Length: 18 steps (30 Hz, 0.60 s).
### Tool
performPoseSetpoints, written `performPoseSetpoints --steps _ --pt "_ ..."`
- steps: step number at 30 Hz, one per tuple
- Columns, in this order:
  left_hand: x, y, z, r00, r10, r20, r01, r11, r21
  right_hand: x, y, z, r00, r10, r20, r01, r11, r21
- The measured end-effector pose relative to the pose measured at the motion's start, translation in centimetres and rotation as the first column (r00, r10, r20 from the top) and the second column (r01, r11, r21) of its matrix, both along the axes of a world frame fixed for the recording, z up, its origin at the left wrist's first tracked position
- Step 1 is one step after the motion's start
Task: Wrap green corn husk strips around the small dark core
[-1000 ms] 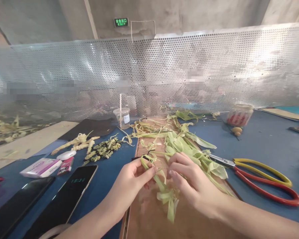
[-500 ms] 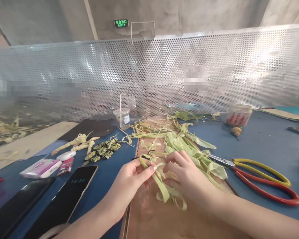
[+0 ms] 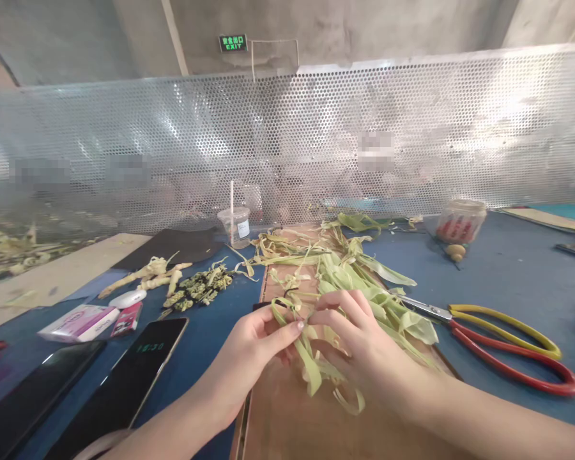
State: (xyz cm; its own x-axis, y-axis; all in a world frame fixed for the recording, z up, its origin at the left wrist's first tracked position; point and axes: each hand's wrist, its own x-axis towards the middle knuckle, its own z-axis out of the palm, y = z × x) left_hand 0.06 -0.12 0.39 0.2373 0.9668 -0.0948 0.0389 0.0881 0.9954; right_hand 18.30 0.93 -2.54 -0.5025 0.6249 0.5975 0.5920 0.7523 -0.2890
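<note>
In from the lower left slants the bare, sleeveless left forearm [image 3: 186,412], and its bare left hand [image 3: 261,342] has the thumb [image 3: 283,337] stretched inward, nail showing, fingers curled behind it in a pinch. Across from the lower right reaches the bare right forearm [image 3: 479,409]; the bare right hand [image 3: 364,335] arches, knuckles up, fingers bent leftward. Fingertips almost meet in the middle, the right thumb largely hidden!

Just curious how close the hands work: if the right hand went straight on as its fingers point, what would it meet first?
Probably the pale green strip pinched in the left hand, then that hand itself. The right hand may be touching the strip; depth is unclear here.
</note>
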Motion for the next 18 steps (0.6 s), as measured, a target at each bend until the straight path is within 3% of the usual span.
performPoseSetpoints --steps 3,12,18 --pt "-0.1 0.1 0.0 0.998 -0.054 0.012 0.055 0.998 -0.018 -0.1 0.0 0.1 1.000 0.012 -0.014 -0.012 1.000 0.010" --pt "-0.1 0.0 -0.1 0.997 -0.077 -0.014 0.076 0.997 -0.020 0.3 -0.4 1.1 0.997 0.081 -0.016 -0.080 0.996 0.040" --pt "0.1 -0.1 -0.3 0.999 -0.039 -0.001 0.038 0.999 -0.029 0.6 -0.7 1.7 0.987 0.133 0.092 -0.147 0.975 0.167"
